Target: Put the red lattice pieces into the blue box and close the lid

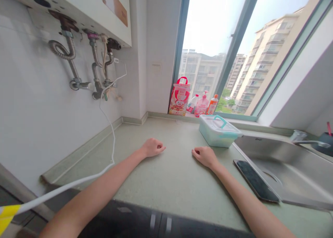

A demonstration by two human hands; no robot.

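My left hand [153,147] rests palm down on the speckled green countertop [177,182], loosely curled and holding nothing. My right hand [205,156] lies the same way and is also empty, just left of a pale teal plastic box [217,132] with a clear lid and a teal handle. Neither hand touches the box. A black smartphone [256,180] lies face up on the counter's edge by the sink, below my right hand. A white cable [112,141] runs down the wall and across the counter to the left of my left hand.
A stainless steel sink [288,165] with a faucet [309,139] lies at the right. A red-and-white bag [179,97] and several plastic bottles stand on the window ledge. Flexible metal pipes [70,54] hang from a wall-mounted water heater at the upper left.
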